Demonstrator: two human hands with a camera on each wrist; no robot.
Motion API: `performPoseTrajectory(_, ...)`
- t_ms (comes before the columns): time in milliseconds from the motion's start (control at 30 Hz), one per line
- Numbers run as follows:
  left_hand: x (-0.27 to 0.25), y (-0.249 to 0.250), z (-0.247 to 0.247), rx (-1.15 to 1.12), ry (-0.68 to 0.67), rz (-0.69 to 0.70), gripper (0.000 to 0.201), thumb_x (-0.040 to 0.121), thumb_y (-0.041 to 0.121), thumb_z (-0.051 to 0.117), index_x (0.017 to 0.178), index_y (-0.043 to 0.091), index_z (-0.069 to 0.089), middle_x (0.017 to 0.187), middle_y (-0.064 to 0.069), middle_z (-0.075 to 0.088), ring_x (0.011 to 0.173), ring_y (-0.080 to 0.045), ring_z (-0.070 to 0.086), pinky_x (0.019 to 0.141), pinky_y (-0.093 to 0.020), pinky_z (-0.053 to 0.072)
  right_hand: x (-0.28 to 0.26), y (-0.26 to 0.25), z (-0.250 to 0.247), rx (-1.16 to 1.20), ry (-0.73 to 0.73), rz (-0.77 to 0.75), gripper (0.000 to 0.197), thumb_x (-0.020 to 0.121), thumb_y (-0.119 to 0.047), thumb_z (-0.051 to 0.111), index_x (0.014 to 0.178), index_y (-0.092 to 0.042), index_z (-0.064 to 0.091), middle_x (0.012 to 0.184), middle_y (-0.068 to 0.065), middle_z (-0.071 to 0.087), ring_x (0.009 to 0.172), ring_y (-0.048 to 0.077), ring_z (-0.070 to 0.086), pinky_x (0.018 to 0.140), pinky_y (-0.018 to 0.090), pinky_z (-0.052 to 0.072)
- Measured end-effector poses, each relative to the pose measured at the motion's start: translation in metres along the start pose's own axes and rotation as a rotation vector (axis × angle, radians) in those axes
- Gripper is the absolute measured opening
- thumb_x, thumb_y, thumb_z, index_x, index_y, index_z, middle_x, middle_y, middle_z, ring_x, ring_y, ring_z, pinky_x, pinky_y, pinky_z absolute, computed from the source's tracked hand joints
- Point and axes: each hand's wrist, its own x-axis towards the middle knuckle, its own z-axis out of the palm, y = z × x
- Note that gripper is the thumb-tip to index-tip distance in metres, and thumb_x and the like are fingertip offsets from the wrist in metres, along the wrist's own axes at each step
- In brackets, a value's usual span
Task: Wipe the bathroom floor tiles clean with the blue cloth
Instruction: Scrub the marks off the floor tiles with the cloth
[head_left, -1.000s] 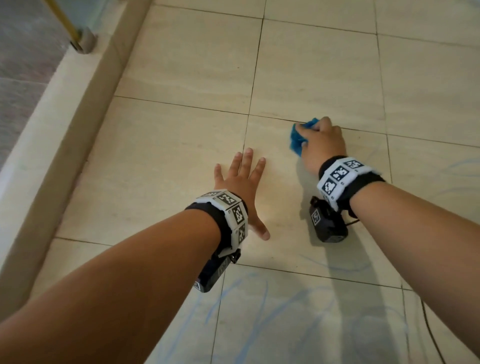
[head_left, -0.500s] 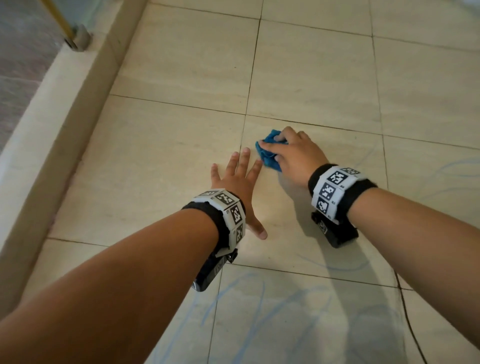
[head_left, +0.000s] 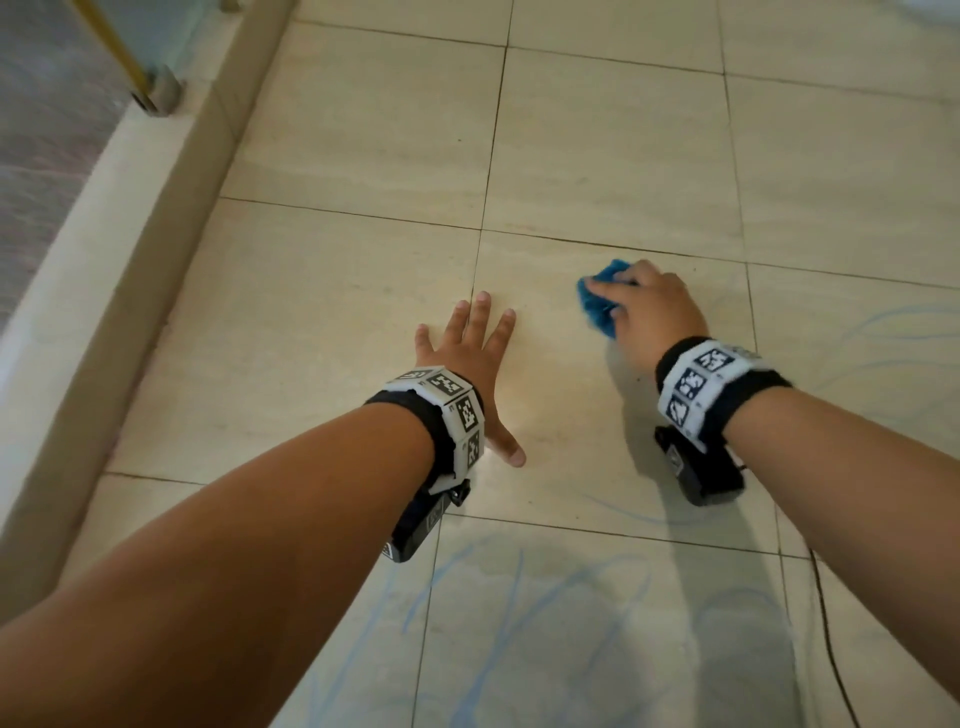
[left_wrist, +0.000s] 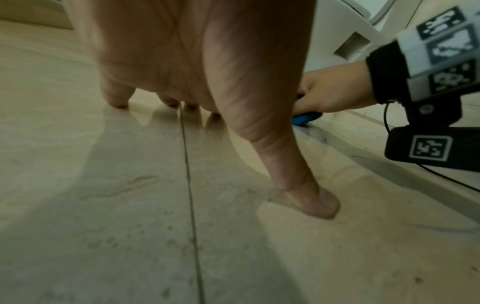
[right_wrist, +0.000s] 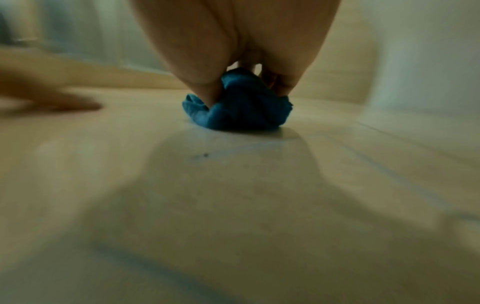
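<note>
while our left hand (head_left: 470, 358) lies flat on the floor (head_left: 613, 145) with fingers spread, our right hand (head_left: 652, 306) squeezes the bunched cloth (head_left: 597, 304) and presses it on the tile. the cloth sits just right of the left hand. blue scribbles (head_left: 498, 613) mark the near tiles.

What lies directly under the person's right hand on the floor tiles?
The bunched blue cloth, gripped by the right hand and pressed onto a floor tile. The tile surface beneath the cloth is covered, so any marks there cannot be seen.
</note>
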Motion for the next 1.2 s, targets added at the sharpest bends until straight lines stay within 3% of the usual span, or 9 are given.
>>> performPoseTrajectory(33, 0.0, -0.001, 0.0, -0.001, 0.0, -0.002, 0.156, 0.047, 0.073, 0.079, 0.145, 0.024, -0.032, 0.151, -0.005, -0.04, 0.143, -0.026, -0.027, 0.116, -0.059, -0.001, 0.003, 0.005, -0.001, 0.02, 0.025, 0.117, 0.044, 0.089, -0.038, 0.044, 0.128, -0.022, 0.055, 0.127, 0.01, 0.044, 0.112, 0.025, 0.046, 0.091, 0.014, 0.029)
performPoseTrajectory(100, -0.002, 0.001, -0.001, 0.01, -0.002, -0.008, 0.155, 0.048, 0.072, 0.08, 0.145, 0.023, -0.031, 0.151, -0.006, -0.039, 0.143, -0.026, -0.027, 0.116, -0.059, -0.001, -0.008, -0.006, 0.0, -0.036, -0.035, 0.136, 0.042, 0.091, -0.03, 0.045, 0.133, -0.026, 0.051, 0.129, 0.008, 0.044, 0.116, 0.029, 0.043, 0.099, 0.024, 0.032)
performPoseTrajectory(267, -0.001, 0.012, -0.009, 0.054, 0.056, 0.061, 0.15, 0.054, 0.073, 0.076, 0.147, 0.018, -0.029, 0.151, -0.009, -0.039, 0.141, -0.029, -0.031, 0.117, -0.055, -0.007, -0.045, -0.031, 0.006, -0.137, -0.144, -0.275, 0.044, 0.095, -0.018, 0.046, 0.134, -0.038, 0.048, 0.139, 0.0, 0.041, 0.112, 0.026, 0.04, 0.094, 0.028, 0.029)
performPoseTrajectory(467, 0.008, 0.025, -0.006, 0.016, 0.053, 0.102, 0.145, 0.058, 0.072, 0.074, 0.149, 0.017, -0.024, 0.155, -0.005, -0.034, 0.145, -0.025, -0.024, 0.119, -0.053, -0.002, -0.025, 0.004, -0.012, -0.063, 0.036, 0.209, 0.046, 0.092, -0.01, 0.045, 0.137, -0.02, 0.045, 0.14, 0.008, 0.042, 0.117, 0.034, 0.041, 0.099, 0.035, 0.031)
performPoseTrajectory(667, 0.014, 0.03, -0.01, 0.023, 0.011, 0.062, 0.149, 0.055, 0.069, 0.079, 0.148, 0.019, -0.026, 0.154, -0.006, -0.035, 0.145, -0.026, -0.024, 0.118, -0.055, -0.001, -0.029, -0.005, -0.003, -0.181, -0.077, -0.099, 0.047, 0.095, -0.017, 0.043, 0.138, -0.033, 0.043, 0.145, -0.001, 0.037, 0.118, 0.029, 0.037, 0.1, 0.032, 0.027)
performPoseTrajectory(833, 0.014, 0.029, -0.011, -0.007, 0.019, 0.065, 0.149, 0.054, 0.068, 0.08, 0.148, 0.02, -0.026, 0.154, -0.005, -0.034, 0.145, -0.025, -0.022, 0.118, -0.054, 0.0, -0.003, 0.043, -0.019, -0.007, 0.022, 0.253, 0.043, 0.093, -0.019, 0.047, 0.135, -0.032, 0.048, 0.143, 0.006, 0.038, 0.122, 0.03, 0.041, 0.108, 0.028, 0.028)
performPoseTrajectory(1000, 0.015, 0.029, -0.009, -0.03, 0.029, 0.073, 0.149, 0.054, 0.066, 0.081, 0.148, 0.021, -0.026, 0.154, -0.004, -0.035, 0.145, -0.023, -0.024, 0.118, -0.053, -0.002, -0.018, 0.026, -0.019, -0.111, -0.044, -0.042, 0.047, 0.094, -0.01, 0.043, 0.136, -0.032, 0.048, 0.145, -0.001, 0.038, 0.12, 0.03, 0.036, 0.103, 0.03, 0.025)
performPoseTrajectory(1133, 0.013, 0.028, -0.009, -0.041, 0.024, 0.073, 0.149, 0.054, 0.066, 0.081, 0.148, 0.022, -0.026, 0.153, -0.003, -0.036, 0.144, -0.023, -0.025, 0.118, -0.053, -0.003, -0.002, 0.053, -0.034, -0.104, 0.002, 0.236, 0.048, 0.095, -0.011, 0.041, 0.138, -0.032, 0.043, 0.15, 0.0, 0.032, 0.127, 0.032, 0.033, 0.11, 0.031, 0.024)
performPoseTrajectory(1200, 0.013, 0.028, -0.009, -0.04, 0.026, 0.077, 0.15, 0.054, 0.067, 0.081, 0.148, 0.022, -0.026, 0.153, -0.003, -0.036, 0.144, -0.023, -0.025, 0.118, -0.053, -0.003, -0.003, 0.042, -0.03, -0.102, -0.05, 0.247, 0.05, 0.095, -0.012, 0.041, 0.14, -0.033, 0.039, 0.152, 0.0, 0.028, 0.128, 0.032, 0.031, 0.111, 0.031, 0.022)
